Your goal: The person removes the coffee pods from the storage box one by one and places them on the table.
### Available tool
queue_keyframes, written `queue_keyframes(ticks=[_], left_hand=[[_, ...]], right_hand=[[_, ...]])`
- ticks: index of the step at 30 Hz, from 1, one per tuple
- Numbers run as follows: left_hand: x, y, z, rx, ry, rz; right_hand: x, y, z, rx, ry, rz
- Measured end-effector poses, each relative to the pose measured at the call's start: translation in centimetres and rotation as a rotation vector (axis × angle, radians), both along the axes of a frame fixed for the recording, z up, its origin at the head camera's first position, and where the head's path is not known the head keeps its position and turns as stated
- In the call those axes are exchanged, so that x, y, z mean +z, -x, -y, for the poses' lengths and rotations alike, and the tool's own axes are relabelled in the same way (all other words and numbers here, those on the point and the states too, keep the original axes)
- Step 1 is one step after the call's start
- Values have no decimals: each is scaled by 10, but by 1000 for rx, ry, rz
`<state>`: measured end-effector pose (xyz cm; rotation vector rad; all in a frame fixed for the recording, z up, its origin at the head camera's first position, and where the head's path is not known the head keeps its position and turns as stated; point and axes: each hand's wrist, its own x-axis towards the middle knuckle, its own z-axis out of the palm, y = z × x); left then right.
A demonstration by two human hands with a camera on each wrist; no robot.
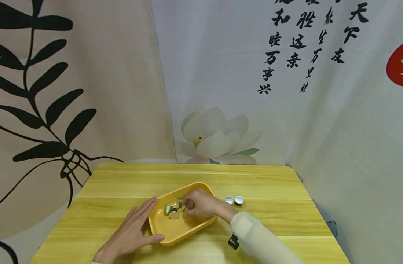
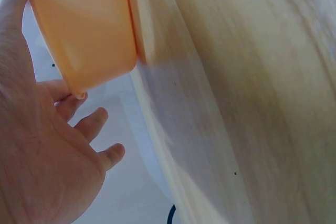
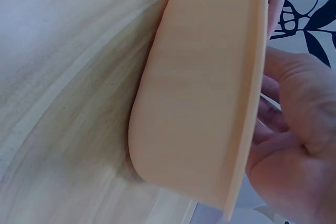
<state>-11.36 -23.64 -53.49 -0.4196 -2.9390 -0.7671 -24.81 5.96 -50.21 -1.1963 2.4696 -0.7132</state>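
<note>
A yellow-orange tray (image 1: 171, 230) sits slanted on the table, with several small coffee capsules inside. Among them are a green capsule (image 1: 168, 209) and one showing a tan lid (image 1: 173, 214). My left hand (image 1: 132, 229) rests with spread fingers against the tray's left end, thumb at the near corner. In the left wrist view, those fingertips touch the rim of the tray (image 2: 86, 19). Reaching over the right side, my right hand (image 1: 202, 204) pinches a capsule (image 1: 189, 206) inside the tray. The tray wall (image 3: 199, 93) hides its fingertips in the right wrist view.
Right of the tray, two silver-topped capsules (image 1: 239, 200) stand side by side on the wooden table (image 1: 270, 183). A printed cloth (image 1: 221, 73) hangs behind the table's back edge. A black band-like piece (image 1: 233, 242) shows at the right sleeve.
</note>
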Motion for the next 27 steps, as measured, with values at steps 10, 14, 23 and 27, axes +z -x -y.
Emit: queue_keyframes(ticks=[10,14,23,27], left_hand=[[-1,0,0,-7,-7,-4],[0,-1,0,-3,-9,-1],[0,0,-1,3,0,3],[1,-1,-1,6,0,7]], right_hand=[[6,0,-9,6,85,-31],[10,-1,-13,20,121,-41],[11,-1,-20,18,149,-85],[14,-2,-23,3,169,-87]])
